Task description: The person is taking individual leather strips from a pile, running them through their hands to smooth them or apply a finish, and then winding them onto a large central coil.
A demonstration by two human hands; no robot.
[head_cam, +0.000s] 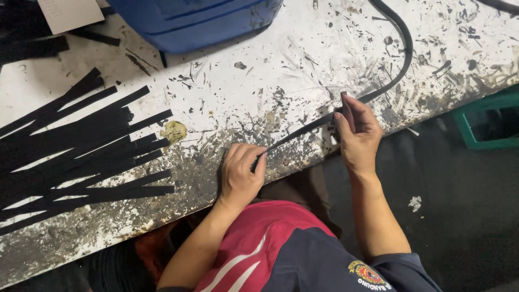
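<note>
A long black rubber strip [303, 130] runs across the near edge of the stained white table [259, 81], then curves away to the far side [406, 48]. My left hand [240, 176] is closed in a fist on the strip's near end at the table edge. My right hand [357, 135] pinches the same strip a little farther along, fingers pressed on it, and the stretch between my hands is lifted and taut.
Several cut black strips [81, 157] lie fanned out on the table's left side. A blue plastic container [194, 21] stands at the far edge, with a cardboard piece [67, 13] beside it. A green crate [486, 121] sits on the dark floor at right.
</note>
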